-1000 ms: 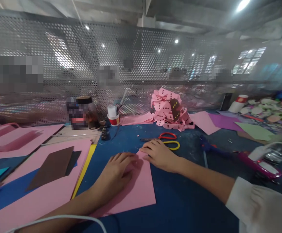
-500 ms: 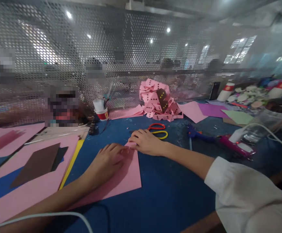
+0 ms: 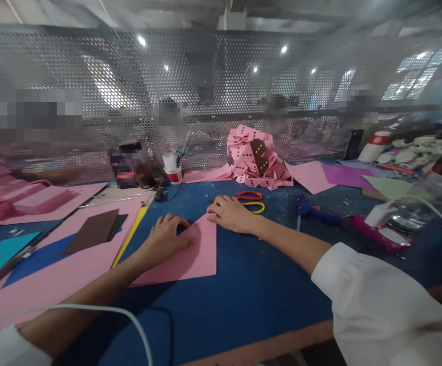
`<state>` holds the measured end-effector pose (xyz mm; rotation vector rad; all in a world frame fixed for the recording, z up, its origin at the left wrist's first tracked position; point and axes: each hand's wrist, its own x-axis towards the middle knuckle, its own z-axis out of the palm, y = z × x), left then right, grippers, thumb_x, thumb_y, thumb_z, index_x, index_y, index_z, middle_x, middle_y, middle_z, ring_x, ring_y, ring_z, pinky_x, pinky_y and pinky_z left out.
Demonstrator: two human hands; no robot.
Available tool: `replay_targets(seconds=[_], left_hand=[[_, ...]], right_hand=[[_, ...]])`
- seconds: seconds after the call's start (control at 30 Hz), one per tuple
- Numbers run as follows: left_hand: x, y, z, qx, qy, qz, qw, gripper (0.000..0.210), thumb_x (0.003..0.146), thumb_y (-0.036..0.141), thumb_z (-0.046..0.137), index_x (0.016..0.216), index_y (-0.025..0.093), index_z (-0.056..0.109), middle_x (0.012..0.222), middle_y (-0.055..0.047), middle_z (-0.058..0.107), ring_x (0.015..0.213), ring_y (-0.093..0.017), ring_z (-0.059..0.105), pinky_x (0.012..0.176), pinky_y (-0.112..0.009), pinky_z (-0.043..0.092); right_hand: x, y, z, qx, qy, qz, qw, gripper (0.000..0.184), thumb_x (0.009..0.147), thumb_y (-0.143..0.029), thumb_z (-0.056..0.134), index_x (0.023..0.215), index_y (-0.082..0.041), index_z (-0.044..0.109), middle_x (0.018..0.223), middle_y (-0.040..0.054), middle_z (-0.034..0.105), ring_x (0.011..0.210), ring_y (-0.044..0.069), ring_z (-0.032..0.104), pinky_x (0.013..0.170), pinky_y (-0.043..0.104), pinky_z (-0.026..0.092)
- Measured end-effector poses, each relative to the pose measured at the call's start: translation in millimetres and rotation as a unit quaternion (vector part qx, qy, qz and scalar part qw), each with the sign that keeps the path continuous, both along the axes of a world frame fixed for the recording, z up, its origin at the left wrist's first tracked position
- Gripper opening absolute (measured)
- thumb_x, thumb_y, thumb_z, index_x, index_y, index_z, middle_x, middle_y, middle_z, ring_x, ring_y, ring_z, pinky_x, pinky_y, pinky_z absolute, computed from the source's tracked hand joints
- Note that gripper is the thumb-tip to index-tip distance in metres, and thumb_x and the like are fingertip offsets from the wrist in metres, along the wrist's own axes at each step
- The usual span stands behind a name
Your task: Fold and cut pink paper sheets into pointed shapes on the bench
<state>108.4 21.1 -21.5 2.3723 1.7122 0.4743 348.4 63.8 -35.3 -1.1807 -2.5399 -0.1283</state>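
Note:
A sheet of pink paper (image 3: 194, 254) lies on the blue tabletop in front of me, its far end narrowing to a corner. My right hand (image 3: 230, 214) has its fingers closed at that far corner. Arched over the paper's left edge is my left hand (image 3: 167, 238), thumb apart from the fingers and resting on the sheet, with no grip visible. Scissors with red and yellow handles (image 3: 255, 207) lie just beyond my right hand, partly hidden by it.
A pink paper construction with dots (image 3: 257, 157) stands at the back, near a cup of tools (image 3: 174, 175). To the right are a blue glue gun (image 3: 312, 209), a magenta device (image 3: 381, 234) and a glass jar (image 3: 427, 198). Large pink sheets (image 3: 64, 269) cover the left. A white cable (image 3: 125, 311) crosses the front.
My left hand has drawn back from the paper's far corner, and its thumb and fingers have spread apart. The right hand stays at the corner. The view has turned slightly left.

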Motion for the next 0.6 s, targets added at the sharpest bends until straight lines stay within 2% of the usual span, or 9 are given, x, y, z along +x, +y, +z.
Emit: replay_targets(seconds=[0.1,0.2,0.33,0.47,0.6], left_hand=[[-0.4,3.1,-2.8,0.009,-0.030,0.010,0.999,0.045,0.067,0.052,0.072,0.098,0.020,0.068,0.112,-0.013,0.065,0.111,-0.038,0.055,0.096,-0.052,0.043],[-1.8,3.5,-6.0,0.016,-0.064,0.004,0.998,0.035,0.069,0.043,0.070,0.094,0.020,0.067,0.109,-0.011,0.068,0.111,-0.035,0.055,0.097,-0.047,0.044],[-2.4,-0.4,-6.5,0.013,-0.107,-0.007,0.994,0.022,0.077,0.036,0.062,0.093,0.022,0.065,0.098,-0.006,0.071,0.102,-0.030,0.060,0.088,-0.041,0.047],[-2.3,-3.7,-3.5,0.006,-0.164,-0.025,0.986,0.025,0.082,0.035,0.059,0.102,0.022,0.065,0.103,-0.005,0.072,0.099,-0.024,0.064,0.087,-0.036,0.049],[-0.8,-6.3,0.4,-0.003,-0.210,-0.048,0.977,0.024,0.084,0.038,0.060,0.099,0.022,0.069,0.100,-0.005,0.073,0.099,-0.025,0.064,0.090,-0.038,0.048]], right_hand=[[0.5,-1.6,-1.5,-0.003,0.011,-0.001,1.000,0.033,0.100,-0.045,0.050,0.119,-0.022,0.065,0.115,0.0102,0.057,0.108,0.025,0.051,0.092,0.042,0.040],[0.9,-2.5,-3.9,-0.001,0.026,0.015,1.000,0.031,0.101,-0.042,0.052,0.124,-0.024,0.063,0.123,0.0094,0.057,0.114,0.025,0.049,0.095,0.042,0.038],[-0.3,-3.0,-4.0,-0.024,0.076,0.026,0.996,0.024,0.098,-0.037,0.057,0.114,-0.020,0.063,0.125,0.0085,0.060,0.117,0.024,0.049,0.098,0.041,0.037],[-1.3,-4.0,3.9,-0.052,0.143,0.025,0.988,0.028,0.091,-0.036,0.066,0.111,-0.019,0.059,0.120,0.0079,0.062,0.114,0.024,0.052,0.096,0.040,0.038],[-3.4,-11.9,19.5,-0.014,0.150,0.046,0.988,0.026,0.092,-0.032,0.065,0.117,-0.024,0.063,0.114,0.0058,0.064,0.111,0.023,0.052,0.098,0.040,0.034]])
